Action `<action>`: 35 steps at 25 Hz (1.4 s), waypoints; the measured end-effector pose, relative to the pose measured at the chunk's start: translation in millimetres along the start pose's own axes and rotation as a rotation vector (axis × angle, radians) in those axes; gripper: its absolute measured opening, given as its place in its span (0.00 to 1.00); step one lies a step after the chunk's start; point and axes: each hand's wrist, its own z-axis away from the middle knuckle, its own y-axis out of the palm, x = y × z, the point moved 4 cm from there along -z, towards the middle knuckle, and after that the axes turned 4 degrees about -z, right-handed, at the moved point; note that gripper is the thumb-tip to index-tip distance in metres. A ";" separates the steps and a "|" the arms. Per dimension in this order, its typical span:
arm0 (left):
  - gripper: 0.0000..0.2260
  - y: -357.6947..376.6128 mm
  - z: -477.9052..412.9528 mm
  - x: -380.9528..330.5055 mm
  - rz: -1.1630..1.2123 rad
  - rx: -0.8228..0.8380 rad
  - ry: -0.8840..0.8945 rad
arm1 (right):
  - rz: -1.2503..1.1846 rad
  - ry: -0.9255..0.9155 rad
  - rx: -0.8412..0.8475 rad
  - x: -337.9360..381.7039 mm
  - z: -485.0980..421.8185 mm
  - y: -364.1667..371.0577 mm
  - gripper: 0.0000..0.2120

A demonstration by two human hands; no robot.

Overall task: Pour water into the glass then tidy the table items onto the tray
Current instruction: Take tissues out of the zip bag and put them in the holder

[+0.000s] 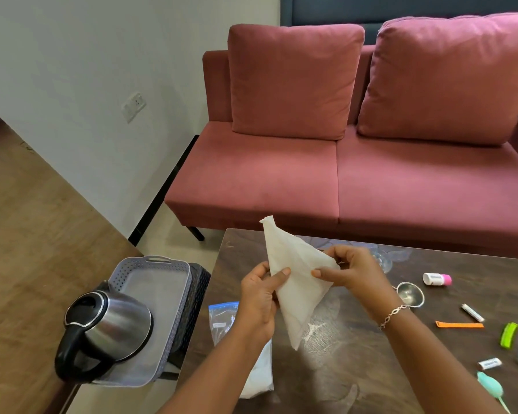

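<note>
Both hands work just above the dark wooden table [356, 354]: the left hand [259, 297] and the right hand [353, 270] each close their grip in a pinch on one white, thin, crumpled cloth [299, 288], held up off the surface in a rough triangle. One clear glass [382, 261] stands behind the right hand, mostly hidden, so whether it holds water cannot be told. One steel kettle with a black handle [114, 324] already sits on the one grey woven-plastic tray [162, 259], which rests off the table's left end. Tidying looks barely begun, since everything else lies on the table: one blue-topped zip bag [222, 321], one white packet [260, 372] under the left forearm, and on the right one pink-capped white bottle [436, 279], one small metal strainer [410, 294], one white tube [472, 312], one orange strip [459, 325], one green clip [509, 334] and one teal utensil [491, 383].
</note>
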 end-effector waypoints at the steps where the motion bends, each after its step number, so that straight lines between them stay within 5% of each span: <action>1: 0.06 0.4 -1.9 3.2 -0.002 -0.002 -0.012 | 0.027 0.000 -0.012 -1.2 -3.4 -0.7 0.10; 12: 0.05 -2.3 -48.9 32.4 -0.124 -0.005 -0.130 | 0.394 0.041 0.014 -29.5 -43.8 -1.5 0.07; 18: 0.14 -26.5 -78.6 38.4 -0.598 -0.001 0.015 | 0.977 -0.175 -0.171 -41.1 -110.0 -36.6 0.07; 27: 0.11 -54.1 -107.0 59.7 -0.803 0.007 0.040 | 1.392 -0.240 0.245 -134.9 -186.6 -19.9 0.08; 35: 0.11 -71.2 -119.5 72.5 -0.761 -0.006 -0.006 | 1.401 -0.069 0.299 -187.9 -213.9 -16.1 0.11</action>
